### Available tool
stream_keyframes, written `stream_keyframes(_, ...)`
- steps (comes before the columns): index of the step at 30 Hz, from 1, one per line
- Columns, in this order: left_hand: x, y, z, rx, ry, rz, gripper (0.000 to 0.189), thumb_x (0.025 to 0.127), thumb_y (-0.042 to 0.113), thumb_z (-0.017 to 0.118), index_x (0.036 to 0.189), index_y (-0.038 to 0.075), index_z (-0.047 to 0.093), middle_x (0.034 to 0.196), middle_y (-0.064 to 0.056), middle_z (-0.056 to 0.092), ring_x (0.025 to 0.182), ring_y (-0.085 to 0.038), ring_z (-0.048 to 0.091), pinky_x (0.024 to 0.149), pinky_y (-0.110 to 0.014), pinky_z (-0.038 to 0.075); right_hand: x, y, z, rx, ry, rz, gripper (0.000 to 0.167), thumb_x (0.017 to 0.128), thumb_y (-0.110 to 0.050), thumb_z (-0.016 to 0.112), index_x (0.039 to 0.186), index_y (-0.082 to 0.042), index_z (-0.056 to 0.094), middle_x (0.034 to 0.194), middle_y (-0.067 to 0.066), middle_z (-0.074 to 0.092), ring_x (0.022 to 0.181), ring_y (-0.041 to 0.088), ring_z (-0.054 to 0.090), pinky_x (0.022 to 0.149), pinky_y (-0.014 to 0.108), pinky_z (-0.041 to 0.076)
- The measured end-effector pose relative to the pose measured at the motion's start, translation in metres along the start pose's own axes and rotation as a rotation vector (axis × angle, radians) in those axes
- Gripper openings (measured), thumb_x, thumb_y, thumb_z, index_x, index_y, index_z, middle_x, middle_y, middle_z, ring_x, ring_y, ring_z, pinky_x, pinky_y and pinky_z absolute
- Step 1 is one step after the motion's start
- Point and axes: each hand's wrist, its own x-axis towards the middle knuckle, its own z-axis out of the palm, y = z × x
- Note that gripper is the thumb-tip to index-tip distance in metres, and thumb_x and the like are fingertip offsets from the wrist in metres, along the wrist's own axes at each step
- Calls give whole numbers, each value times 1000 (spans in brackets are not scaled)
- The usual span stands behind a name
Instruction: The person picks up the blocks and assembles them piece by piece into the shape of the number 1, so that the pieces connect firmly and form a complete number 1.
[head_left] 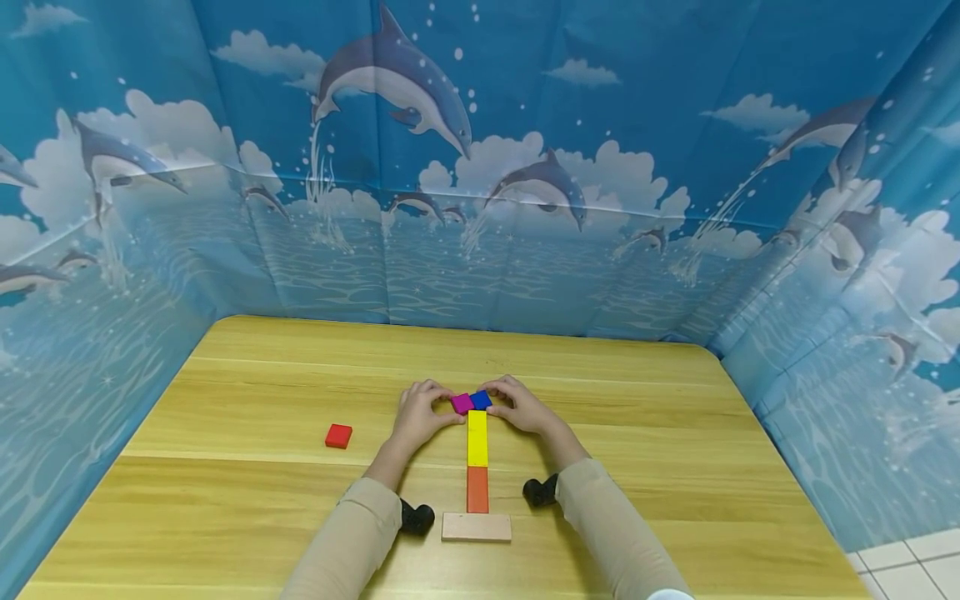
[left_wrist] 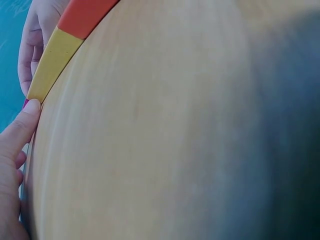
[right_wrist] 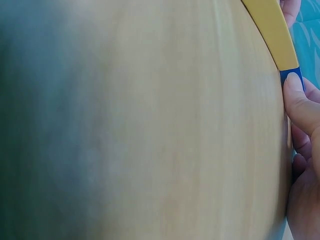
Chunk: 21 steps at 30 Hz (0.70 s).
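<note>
My left hand point(head_left: 417, 415) pinches a magenta square block point(head_left: 462, 404) between thumb and fingers. From the other side, my right hand point(head_left: 527, 408) holds a blue square block point(head_left: 481, 400) the same way. The two squares sit side by side, slightly tilted, at the far end of a yellow rectangular block point(head_left: 477, 437). An orange-red block point(head_left: 477, 490) continues the line toward me, and a pale wooden block point(head_left: 476, 527) lies crosswise at its near end. In the right wrist view, my thumb presses the blue block right against the yellow one; the left wrist view shows just a sliver of magenta.
A red square block point(head_left: 338, 436) lies apart on the wooden table point(head_left: 637, 433), left of my left hand. Black wrist-worn devices point(head_left: 417, 518) stick out from both sleeves. A dolphin-print curtain point(head_left: 480, 250) stands behind the table's far edge and along its sides.
</note>
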Motion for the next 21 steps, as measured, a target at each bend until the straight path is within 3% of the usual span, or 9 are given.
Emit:
stream_keyframes(10,0,-2,-1,-33,-4,20,47,67,42,78,102,13,69,94,0,60,92,-20,49,87,-40,32,0,0,0,-12,0,3,32,90,-13,56,122,-9,55,99,7,47,87,19,41,78,31,38)
stream_keyframes(17,-4,-8,-12,-266,19,22,48,66,26,82,107,9,66,96,-3,61,93,-22,50,82,-39,40,0,2,1,-7,-6,23,32,90,-13,56,122,-10,55,100,6,47,87,17,41,79,31,38)
stream_keyframes(21,-8,-12,-27,-306,40,24,48,67,20,81,110,6,64,99,-8,62,95,-25,50,84,-41,40,0,3,1,-5,-4,10,32,90,-12,56,122,-9,55,100,6,47,87,17,40,78,30,38)
